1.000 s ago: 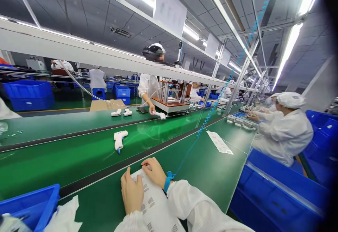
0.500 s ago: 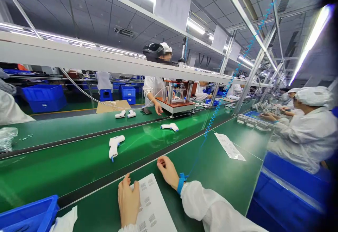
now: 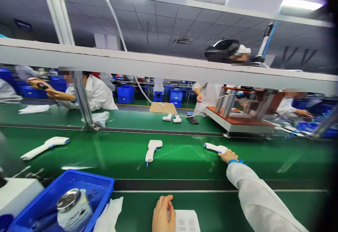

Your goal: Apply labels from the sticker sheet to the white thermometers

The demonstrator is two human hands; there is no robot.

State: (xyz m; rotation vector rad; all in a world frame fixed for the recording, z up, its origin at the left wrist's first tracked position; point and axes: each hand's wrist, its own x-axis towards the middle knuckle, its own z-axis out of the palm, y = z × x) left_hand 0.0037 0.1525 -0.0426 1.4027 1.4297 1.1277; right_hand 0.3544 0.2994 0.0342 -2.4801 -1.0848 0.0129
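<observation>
My right hand (image 3: 229, 156) reaches onto the green belt and is closed on the head end of a white infrared thermometer (image 3: 214, 147) with blue trim; its fingers cover part of that end. A blue strap circles the wrist. Lower in the head view, my left hand (image 3: 164, 213) rests beside a white printed sheet (image 3: 188, 221), fingers loosely bent and thumb apart. Its palm is hidden. Another infrared thermometer (image 3: 151, 151) lies mid-belt between the two hands, and a third thermometer (image 3: 44, 148) lies far left.
A blue bin (image 3: 105, 186) holding a metal-topped bottle (image 3: 75, 211) stands at lower left, with white paper (image 3: 109, 215) beside it. Across the belt are a press-like fixture (image 3: 240, 124), two small white devices (image 3: 171, 118) and co-workers. A metal post (image 3: 85, 108) rises at left.
My view has swung left. My right hand has moved from above the bench out to the belt and taken hold of a thermometer. My left hand stays by the sheet.
</observation>
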